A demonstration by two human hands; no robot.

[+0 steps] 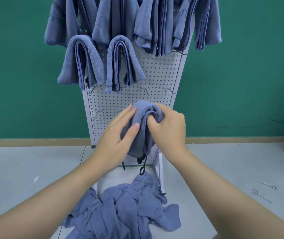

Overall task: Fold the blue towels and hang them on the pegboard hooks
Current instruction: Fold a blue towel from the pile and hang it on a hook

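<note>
Blue towels point(101, 25), folded, draped over hooks across upper pegboard point(156, 73); loose heap point(125, 209) on floor at its foot, still to fold. Hanging step in hand, by the look of it: one folded towel point(140, 133) held up against lower panel. Left hand point(120, 133) flat along its side, thumb pressing; right hand point(168, 128) curled into the fold, gripping. Next: line fold up with a free hook point(145, 91), slide on, release.
</note>
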